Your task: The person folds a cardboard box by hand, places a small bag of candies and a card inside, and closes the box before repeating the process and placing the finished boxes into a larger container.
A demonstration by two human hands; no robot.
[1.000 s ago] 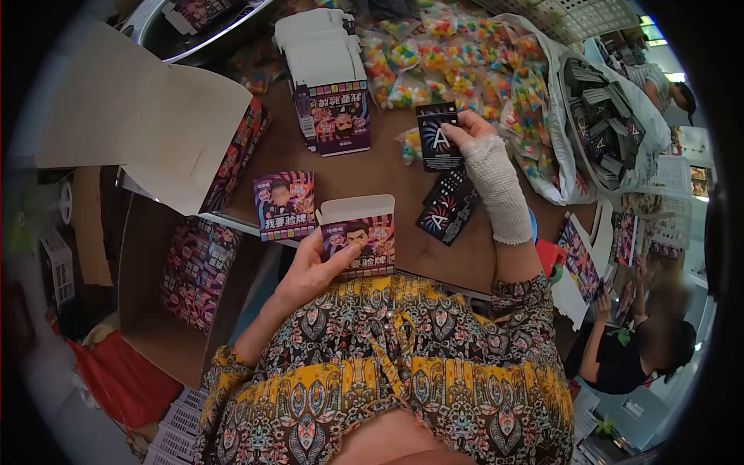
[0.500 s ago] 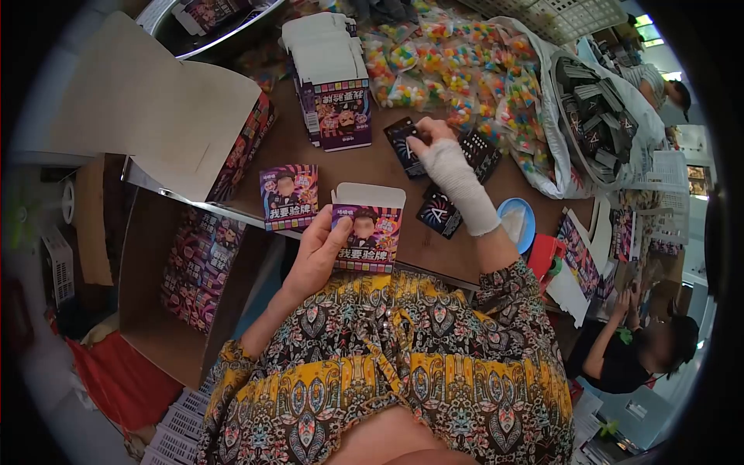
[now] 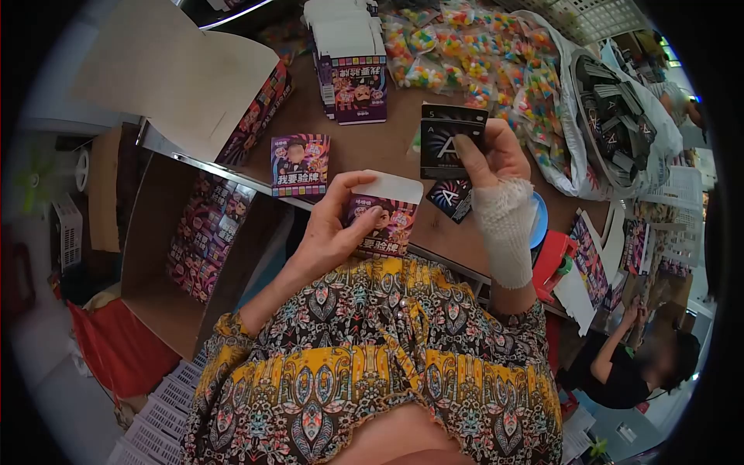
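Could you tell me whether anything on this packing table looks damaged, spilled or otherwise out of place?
Nothing looks damaged or spilled. The one oddity is the right hand: its wrist is wrapped in white gauze while it holds a black card pack. The left hand holds an open purple box.

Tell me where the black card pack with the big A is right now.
In the head view, the black card pack is held up in the right hand, right of centre above the brown table, just beyond the open purple box in the left hand.
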